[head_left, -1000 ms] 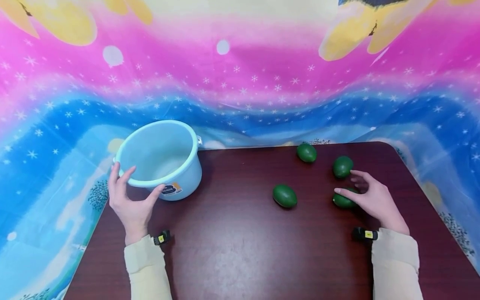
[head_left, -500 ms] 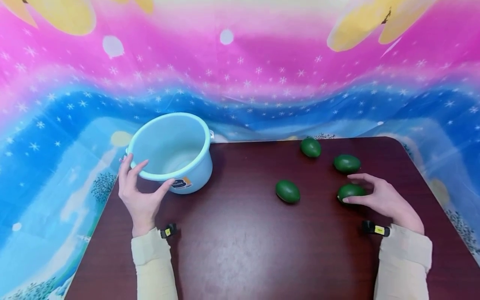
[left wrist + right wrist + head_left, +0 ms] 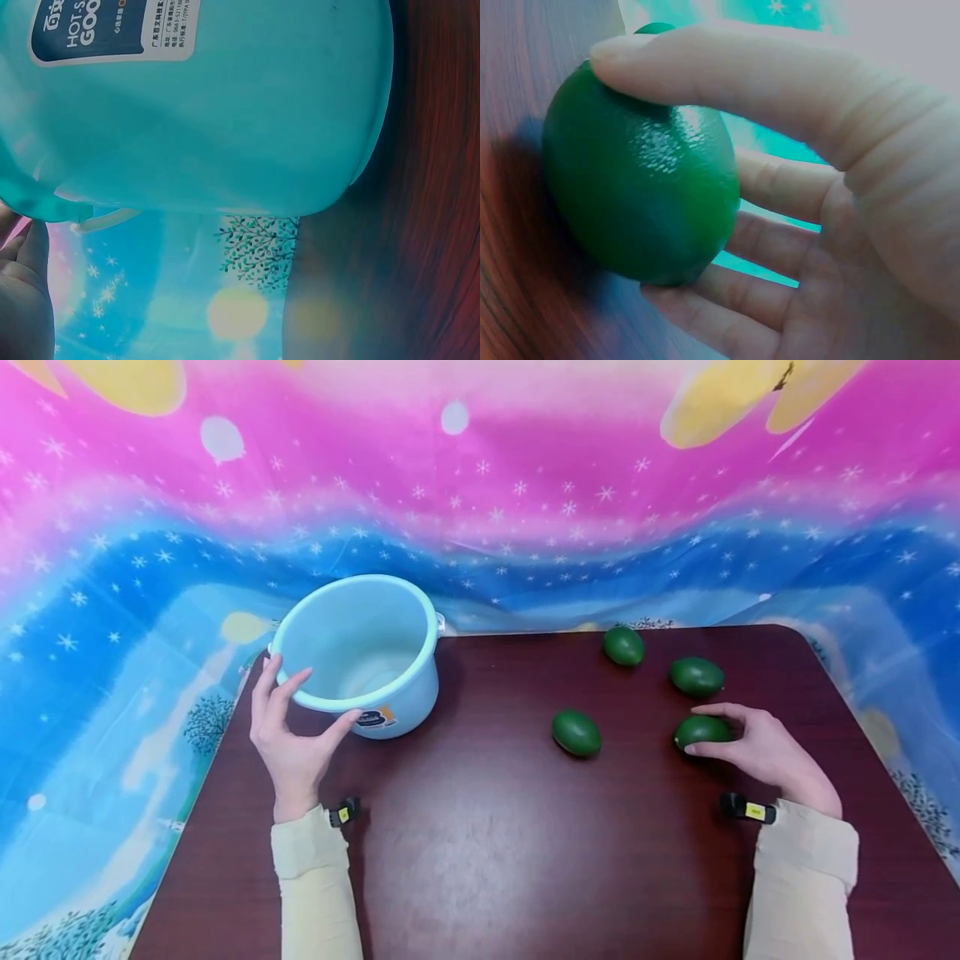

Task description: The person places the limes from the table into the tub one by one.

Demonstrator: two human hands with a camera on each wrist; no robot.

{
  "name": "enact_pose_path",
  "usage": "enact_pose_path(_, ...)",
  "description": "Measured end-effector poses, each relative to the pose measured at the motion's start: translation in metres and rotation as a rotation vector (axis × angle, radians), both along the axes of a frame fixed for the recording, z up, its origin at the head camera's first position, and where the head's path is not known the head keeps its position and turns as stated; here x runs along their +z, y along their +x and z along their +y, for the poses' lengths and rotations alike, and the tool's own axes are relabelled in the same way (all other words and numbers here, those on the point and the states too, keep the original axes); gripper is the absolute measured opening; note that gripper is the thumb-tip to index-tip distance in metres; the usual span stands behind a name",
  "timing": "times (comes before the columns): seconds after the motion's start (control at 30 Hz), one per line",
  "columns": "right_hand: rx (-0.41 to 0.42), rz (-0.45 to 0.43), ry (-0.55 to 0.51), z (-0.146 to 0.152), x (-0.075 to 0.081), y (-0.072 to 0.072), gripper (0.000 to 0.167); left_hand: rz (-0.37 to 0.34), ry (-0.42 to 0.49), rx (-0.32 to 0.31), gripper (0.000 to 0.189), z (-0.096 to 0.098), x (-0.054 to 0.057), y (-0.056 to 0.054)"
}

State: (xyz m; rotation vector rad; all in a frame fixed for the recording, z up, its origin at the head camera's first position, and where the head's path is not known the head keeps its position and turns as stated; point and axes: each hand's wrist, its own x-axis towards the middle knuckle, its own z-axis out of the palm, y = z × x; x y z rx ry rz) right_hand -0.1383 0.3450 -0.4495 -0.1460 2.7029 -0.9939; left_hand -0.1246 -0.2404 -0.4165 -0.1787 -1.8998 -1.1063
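Observation:
My left hand (image 3: 292,743) holds the rim of a light blue plastic bucket (image 3: 405,693), thumb by the label in front and fingers at the left side. In the left wrist view the bucket's wall (image 3: 210,135) fills the upper part, and only some fingers (image 3: 26,262) show. At the right my right hand (image 3: 768,752) grips a glossy dark green oval fruit (image 3: 701,729), thumb on its near side. The right wrist view shows that fruit (image 3: 641,180) between thumb and fingers, close to the tabletop; whether it touches the wood I cannot tell.
Three similar green fruits lie on the dark red-brown table (image 3: 480,843): one behind the gripped fruit (image 3: 697,677), one near the back edge (image 3: 624,646), one nearer the middle (image 3: 577,732). A patterned cloth (image 3: 510,485) hangs behind the table.
My right hand has closed its thumb and fingers on the front right fruit. The fruit behind it has turned. The bucket has shifted right with my left hand; the view has tilted slightly.

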Motion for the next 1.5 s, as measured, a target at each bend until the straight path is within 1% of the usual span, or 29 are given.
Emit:
enact_pose_path(0.23,-0.043,0.035,-0.004,-0.003,0.002,-0.004,0.070,0.014,-0.021,-0.024,0.074,0.006,0.005,-0.003)
enact_pose_path(0.47,-0.086,0.057,-0.008,-0.005,0.003,-0.003,0.070,0.014,-0.038,-0.049,0.076,0.010,0.005,-0.003)
enact_pose_path(0.63,-0.087,0.063,-0.022,-0.007,0.002,-0.002,0.070,0.005,-0.042,-0.086,0.076,0.014,0.004,-0.002)
enact_pose_path(0.73,-0.082,0.061,-0.034,-0.007,0.002,-0.002,0.069,0.007,-0.050,-0.107,0.077,0.016,0.005,-0.002)
enact_pose_path(0.9,-0.088,0.068,-0.042,-0.008,0.001,-0.002,0.069,-0.005,-0.075,-0.120,0.077,0.018,0.007,-0.002)
enact_pose_path(1.0,-0.091,0.088,-0.050,-0.010,0.000,-0.002,0.069,-0.008,-0.092,-0.123,0.077,0.017,0.002,-0.004)
enact_pose_path(1.17,-0.095,0.128,-0.064,-0.012,-0.001,-0.002,0.068,-0.013,-0.117,-0.130,0.076,0.011,-0.014,-0.012)
enact_pose_path(1.23,-0.095,0.143,-0.069,-0.013,-0.001,-0.003,0.067,-0.014,-0.123,-0.141,0.076,0.012,-0.017,-0.014)
enact_pose_path(1.3,-0.099,0.156,-0.071,-0.013,-0.001,-0.003,0.066,-0.012,-0.126,-0.160,0.074,0.015,-0.015,-0.013)
enact_pose_path(1.33,-0.101,0.161,-0.073,-0.013,0.000,-0.003,0.066,-0.008,-0.126,-0.171,0.074,0.018,-0.012,-0.012)
enact_pose_path(1.5,-0.111,0.174,-0.075,-0.013,0.001,-0.004,0.066,0.010,-0.123,-0.236,0.071,0.034,0.010,-0.001)
